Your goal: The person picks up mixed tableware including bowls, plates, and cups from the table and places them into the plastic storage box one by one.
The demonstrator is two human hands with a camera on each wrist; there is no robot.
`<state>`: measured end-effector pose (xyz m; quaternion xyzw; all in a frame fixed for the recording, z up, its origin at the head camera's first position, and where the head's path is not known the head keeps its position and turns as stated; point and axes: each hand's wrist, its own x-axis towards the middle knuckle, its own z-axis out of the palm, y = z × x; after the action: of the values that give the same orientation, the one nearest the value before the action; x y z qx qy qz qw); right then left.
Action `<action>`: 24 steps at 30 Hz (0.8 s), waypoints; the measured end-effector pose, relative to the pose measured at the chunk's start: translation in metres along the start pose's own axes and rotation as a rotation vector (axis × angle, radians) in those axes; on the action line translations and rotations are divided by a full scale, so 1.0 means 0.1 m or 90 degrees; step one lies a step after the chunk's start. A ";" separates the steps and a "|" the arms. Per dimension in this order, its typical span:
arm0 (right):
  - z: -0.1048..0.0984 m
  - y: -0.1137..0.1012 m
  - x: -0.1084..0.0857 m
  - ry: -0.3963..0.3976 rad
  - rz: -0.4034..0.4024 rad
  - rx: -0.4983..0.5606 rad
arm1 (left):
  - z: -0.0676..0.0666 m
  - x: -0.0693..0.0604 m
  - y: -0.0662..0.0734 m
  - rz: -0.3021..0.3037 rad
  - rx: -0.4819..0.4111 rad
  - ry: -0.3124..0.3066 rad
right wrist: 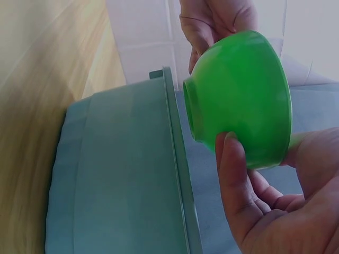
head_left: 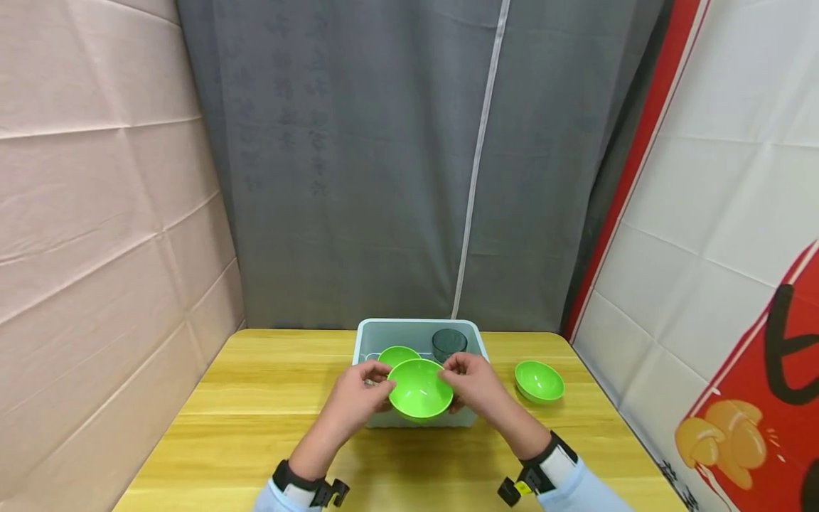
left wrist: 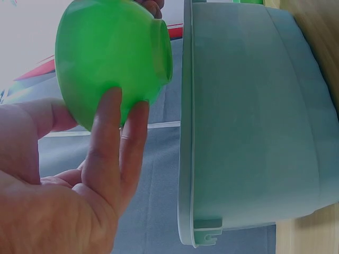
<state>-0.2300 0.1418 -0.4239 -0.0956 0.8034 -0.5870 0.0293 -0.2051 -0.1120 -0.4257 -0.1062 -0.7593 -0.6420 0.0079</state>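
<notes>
A bright green bowl is held up between both hands, above the near side of a grey-blue plastic bin. My left hand pinches its left edge, thumb at the rim and fingers under the wall, as the left wrist view shows on the bowl. On the opposite edge my right hand grips the same way; in the right wrist view its fingertips press the bowl's outer wall. Inside the bin, partly hidden behind the held bowl, are another green bowl and a dark clear glass container.
A further green bowl stands on the wooden table, right of the bin. A grey curtain hangs behind the table. Pale cloth walls rise at the left and a white and red printed sheet at the right.
</notes>
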 end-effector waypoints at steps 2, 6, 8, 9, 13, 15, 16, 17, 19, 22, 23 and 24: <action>0.01 0.00 0.00 0.002 -0.003 0.005 | -0.01 0.01 0.00 0.002 0.003 0.004; 0.03 0.01 0.00 -0.003 -0.005 0.012 | -0.03 0.03 0.00 -0.004 0.022 -0.003; 0.04 0.01 0.00 -0.008 -0.006 0.016 | -0.05 0.05 0.01 -0.009 0.036 -0.006; 0.04 0.01 0.00 -0.009 -0.006 0.017 | -0.06 0.07 0.02 -0.011 0.042 -0.006; 0.00 -0.03 0.00 0.000 -0.001 0.022 | -0.12 0.18 0.07 -0.020 0.071 -0.009; -0.03 -0.05 0.00 0.012 0.005 0.027 | -0.15 0.26 0.07 -0.029 0.090 -0.011; -0.04 -0.05 0.00 0.017 0.004 0.030 | -0.17 0.31 0.07 -0.034 0.102 -0.011; -0.06 -0.05 -0.01 0.023 0.006 0.031 | -0.19 0.35 0.07 -0.039 0.116 -0.010; -0.10 -0.05 -0.03 0.035 0.013 0.034 | -0.23 0.45 0.05 -0.048 0.145 -0.006; -0.16 -0.03 -0.06 0.051 0.022 0.024 | -0.29 0.61 0.02 -0.059 0.183 0.001; -0.17 -0.03 -0.07 0.055 0.026 0.019 | -0.31 0.67 0.02 -0.064 0.194 0.004; -0.19 -0.02 -0.07 0.057 0.030 0.018 | -0.33 0.72 0.00 -0.071 0.206 0.007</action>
<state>-0.2255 0.1605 -0.4168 -0.0502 0.7977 -0.6010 0.0084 -0.2798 -0.1328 -0.4091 -0.0576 -0.8574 -0.5114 -0.0067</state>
